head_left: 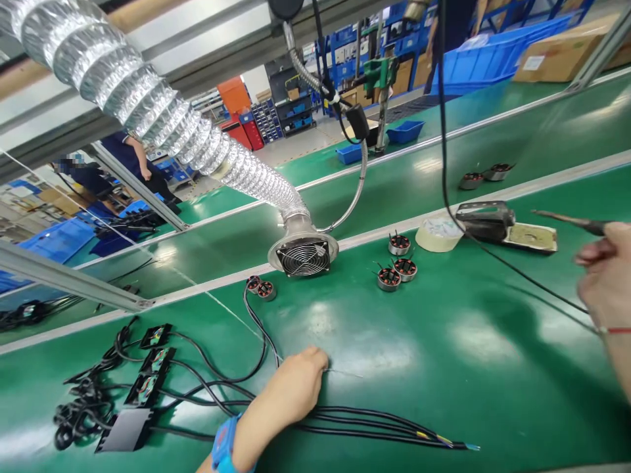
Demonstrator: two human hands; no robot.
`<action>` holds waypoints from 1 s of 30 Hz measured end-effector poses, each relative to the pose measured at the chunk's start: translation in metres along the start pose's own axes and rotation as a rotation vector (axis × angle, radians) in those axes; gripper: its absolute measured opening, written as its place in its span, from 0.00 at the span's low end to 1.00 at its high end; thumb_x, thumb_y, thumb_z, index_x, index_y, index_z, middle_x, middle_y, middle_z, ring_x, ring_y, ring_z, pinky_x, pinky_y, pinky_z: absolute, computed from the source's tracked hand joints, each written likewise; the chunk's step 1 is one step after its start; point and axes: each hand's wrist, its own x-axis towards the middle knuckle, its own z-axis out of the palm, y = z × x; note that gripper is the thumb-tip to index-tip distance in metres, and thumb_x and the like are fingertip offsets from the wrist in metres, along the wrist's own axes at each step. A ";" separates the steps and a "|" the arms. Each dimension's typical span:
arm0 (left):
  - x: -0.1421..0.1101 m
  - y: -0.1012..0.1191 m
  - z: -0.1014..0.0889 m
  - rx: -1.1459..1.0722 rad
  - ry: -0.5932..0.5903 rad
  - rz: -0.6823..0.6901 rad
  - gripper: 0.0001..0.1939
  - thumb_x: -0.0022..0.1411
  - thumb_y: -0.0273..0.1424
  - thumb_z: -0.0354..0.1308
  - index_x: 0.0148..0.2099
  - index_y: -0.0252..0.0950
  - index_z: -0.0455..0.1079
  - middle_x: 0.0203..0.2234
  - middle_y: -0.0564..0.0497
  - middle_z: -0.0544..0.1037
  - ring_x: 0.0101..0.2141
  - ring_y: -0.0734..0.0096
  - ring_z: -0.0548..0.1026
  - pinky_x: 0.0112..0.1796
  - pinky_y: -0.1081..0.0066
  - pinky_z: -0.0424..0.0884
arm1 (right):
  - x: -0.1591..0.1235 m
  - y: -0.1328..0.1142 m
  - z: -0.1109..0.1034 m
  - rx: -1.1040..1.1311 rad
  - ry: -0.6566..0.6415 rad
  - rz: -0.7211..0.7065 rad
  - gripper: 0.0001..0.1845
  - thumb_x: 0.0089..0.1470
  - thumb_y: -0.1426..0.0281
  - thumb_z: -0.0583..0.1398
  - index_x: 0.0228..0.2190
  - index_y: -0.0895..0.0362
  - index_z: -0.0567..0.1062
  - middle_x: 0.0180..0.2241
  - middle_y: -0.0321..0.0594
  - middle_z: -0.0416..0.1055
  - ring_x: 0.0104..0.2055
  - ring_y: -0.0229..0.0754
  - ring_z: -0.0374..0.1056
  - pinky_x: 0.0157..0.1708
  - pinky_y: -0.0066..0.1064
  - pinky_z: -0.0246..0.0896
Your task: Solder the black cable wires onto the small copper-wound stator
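Low over the green bench, my left hand (298, 381) is closed around a thin strand of solder wire (345, 373), whose short end points right. My right hand (608, 276), at the right edge, grips a soldering iron (574, 218) with its tip pointing left. That tip is near the soldering iron stand (486, 220) and its sponge tray (532, 236). Black cables (374, 420) run beneath my left hand, with bared ends at the right. Small round motor stators with copper-coloured coils (389, 279) lie beyond it, and two more stators (266, 290) sit at left.
A silver extraction duct (236, 167) hangs down to a fan (303, 257) on the bench. Open black housings with circuit boards (152, 374) and coiled cables lie at left. A roll of tape (438, 234) stands by the iron stand. People work in the background.
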 end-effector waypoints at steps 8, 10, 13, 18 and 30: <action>0.023 -0.009 0.000 -0.295 -0.023 0.072 0.14 0.67 0.33 0.47 0.39 0.35 0.74 0.35 0.47 0.79 0.37 0.66 0.74 0.40 0.70 0.65 | -0.125 -0.045 0.046 -0.321 -0.886 -0.819 0.13 0.65 0.73 0.51 0.47 0.55 0.72 0.33 0.41 0.76 0.28 0.38 0.72 0.28 0.28 0.65; 0.021 -0.017 0.003 -0.427 0.022 0.156 0.15 0.67 0.34 0.46 0.39 0.34 0.73 0.37 0.46 0.78 0.38 0.67 0.74 0.42 0.70 0.65 | -0.129 -0.038 0.062 -0.435 -0.892 -0.949 0.13 0.65 0.70 0.51 0.43 0.57 0.75 0.29 0.42 0.73 0.28 0.41 0.70 0.27 0.30 0.62; 0.018 -0.031 0.008 -0.651 0.093 0.204 0.15 0.66 0.35 0.48 0.34 0.33 0.73 0.34 0.47 0.77 0.36 0.70 0.73 0.42 0.72 0.66 | -0.134 -0.029 0.077 -0.537 -0.862 -1.019 0.16 0.66 0.67 0.50 0.41 0.60 0.75 0.26 0.42 0.70 0.26 0.42 0.67 0.26 0.32 0.59; 0.025 -0.045 0.012 -1.108 0.120 -0.050 0.09 0.62 0.31 0.47 0.35 0.32 0.67 0.21 0.54 0.69 0.22 0.77 0.68 0.28 0.75 0.65 | -0.170 -0.049 0.085 -0.422 -0.980 -1.069 0.13 0.66 0.70 0.49 0.42 0.58 0.73 0.28 0.41 0.70 0.28 0.39 0.65 0.29 0.30 0.59; 0.023 -0.053 0.013 -1.015 0.213 -0.050 0.10 0.58 0.35 0.56 0.32 0.33 0.66 0.20 0.58 0.64 0.24 0.78 0.59 0.27 0.75 0.53 | -0.231 -0.113 0.083 -0.168 -1.131 -0.920 0.11 0.66 0.71 0.50 0.48 0.58 0.66 0.28 0.38 0.65 0.28 0.38 0.62 0.29 0.28 0.59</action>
